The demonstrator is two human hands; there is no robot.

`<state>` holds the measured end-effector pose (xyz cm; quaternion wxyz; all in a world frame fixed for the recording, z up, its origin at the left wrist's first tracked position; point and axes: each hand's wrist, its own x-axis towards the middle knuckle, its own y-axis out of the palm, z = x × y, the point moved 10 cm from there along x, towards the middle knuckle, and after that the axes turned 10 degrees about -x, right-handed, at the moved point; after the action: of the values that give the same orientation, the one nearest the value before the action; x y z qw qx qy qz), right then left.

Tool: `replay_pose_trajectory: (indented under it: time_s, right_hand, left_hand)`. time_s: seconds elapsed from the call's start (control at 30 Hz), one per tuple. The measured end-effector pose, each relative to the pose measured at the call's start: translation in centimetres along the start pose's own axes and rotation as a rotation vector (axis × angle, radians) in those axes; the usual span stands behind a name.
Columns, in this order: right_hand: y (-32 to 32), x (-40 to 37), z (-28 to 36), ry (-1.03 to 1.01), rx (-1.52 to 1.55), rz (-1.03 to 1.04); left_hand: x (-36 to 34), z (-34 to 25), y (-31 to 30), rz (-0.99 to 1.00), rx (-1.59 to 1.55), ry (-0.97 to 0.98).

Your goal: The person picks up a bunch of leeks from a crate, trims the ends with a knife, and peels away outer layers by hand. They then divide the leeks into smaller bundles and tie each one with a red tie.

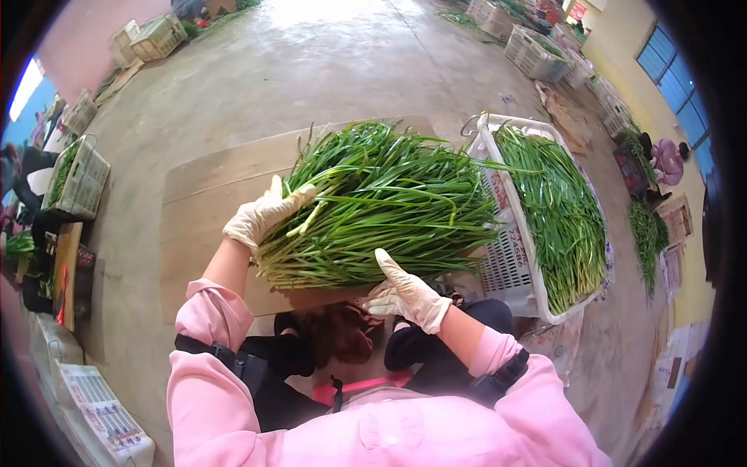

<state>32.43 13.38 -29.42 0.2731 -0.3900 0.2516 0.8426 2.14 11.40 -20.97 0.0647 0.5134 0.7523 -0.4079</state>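
Observation:
A large heap of long green leafy stalks, which look like garlic chives (389, 206), lies on a flat cardboard sheet (206, 202) in front of me. My left hand (268, 214), in a pale glove, rests against the heap's left end, with the fingers I can see stretched apart over the stalk ends. A few loose pale-ended stalks lie beside its fingers. At the heap's near edge is my right hand (408, 296), also gloved, its thumb raised and fingers spread; nothing is in it. Some of its fingertips are hard to make out.
A white plastic crate (537, 288) full of similar greens stands close on my right. Another crate of greens (82, 179) is on the left. More crates line both walls, and a person in pink (669, 162) is at the far right. Concrete floor (311, 78) stretches ahead.

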Motion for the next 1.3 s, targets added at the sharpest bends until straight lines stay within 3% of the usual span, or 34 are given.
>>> replay_pose_trajectory:
  time_s: [0.1, 0.13, 0.17, 0.3, 0.43, 0.5, 0.57, 0.6, 0.63, 0.67, 0.7, 0.73, 0.77, 0.83, 0.9, 0.93, 0.97, 1.03, 1.1, 1.2, 1.3]
  right_hand:
    - [-0.4, 0.7, 1.5, 0.013, -0.134, 0.027]
    - [-0.7, -0.1, 4.4, -0.160, -0.160, -0.090]
    - [-0.9, 0.3, 5.8, -0.190, -0.195, -0.100]
    - [-0.8, 2.5, 9.0, -0.230, -0.279, -0.210]
    - [-0.2, 5.7, 14.0, -0.682, -0.048, -0.131]
    - [-1.9, 8.5, 15.2, -0.660, -0.170, -0.177]
    - [-2.8, 6.6, 17.8, -0.675, -0.465, -0.236]
    - [-3.7, 5.1, 19.0, -0.579, -0.610, -0.369]
    - [-3.1, 4.9, 20.5, -0.590, -0.746, -0.207]
    - [-3.4, 4.7, 21.0, -0.600, -0.698, -0.119]
    - [-5.2, 4.2, 21.5, -0.572, -0.764, -0.207]
    - [-7.6, 3.1, 22.7, -0.515, -0.975, -0.544]
    - [-8.7, 2.3, 22.1, -0.399, -1.016, -0.508]
    - [-10.7, 0.6, 22.8, -0.553, -1.040, -0.613]
    - [-11.9, -2.0, 23.0, -0.683, -0.966, -0.676]
    - [-12.7, -1.9, 22.2, -0.663, -0.754, -0.630]
    - [-12.6, -2.4, 21.9, -0.684, -0.760, -0.590]
    - [-10.3, -5.9, 21.6, -0.728, -0.770, -0.512]
    - [-7.6, -9.1, 22.0, -0.917, -0.789, -0.581]
    - [-2.6, -12.5, 22.1, -1.184, -0.837, -0.618]
    - [2.7, -12.7, 20.0, -1.060, -1.394, -0.796]
  left_hand:
    - [1.2, 0.2, 1.7, 0.056, -0.101, 0.113]
    - [0.1, -1.4, 2.4, 0.154, -0.287, 0.224]
    - [-1.1, -2.2, 2.8, 0.203, -0.436, 0.271]
    - [-1.0, -0.8, 4.3, 0.151, -0.526, 0.283]
    - [-5.3, -1.4, 7.9, 0.199, -1.007, 0.188]
    - [-8.0, -3.7, 9.9, 0.260, -1.258, 0.247]
    - [-6.3, -2.6, 13.3, 0.248, -1.400, 0.223]
    - [-8.2, -3.7, 13.2, 0.201, -1.279, 0.075]
    - [-6.9, -2.9, 14.2, 0.207, -1.220, 0.073]
    - [-5.7, -2.1, 15.3, 0.214, -1.161, 0.072]
    - [-6.1, -2.4, 15.7, 0.232, -1.173, 0.003]
    - [-6.3, -2.5, 15.9, 0.283, -1.198, 0.012]
    - [-6.5, -2.5, 15.7, 0.332, -1.222, 0.023]
    - [-7.9, -1.4, 13.3, 0.273, -0.948, 0.005]
    - [-9.3, 2.1, 12.3, 0.289, -0.977, -0.225]
    - [-9.4, 3.6, 11.4, 0.243, -0.989, -0.212]
    - [-9.4, 4.9, 10.4, 0.195, -0.998, -0.196]
    - [-10.6, 5.6, 8.7, 0.210, -1.050, -0.127]
    - [-12.1, 7.6, 7.6, 0.043, -1.036, -0.203]
    - [-11.3, 11.4, 7.6, -0.050, -1.073, -0.172]
    - [-12.3, 12.5, 8.2, -0.067, -1.129, -0.204]
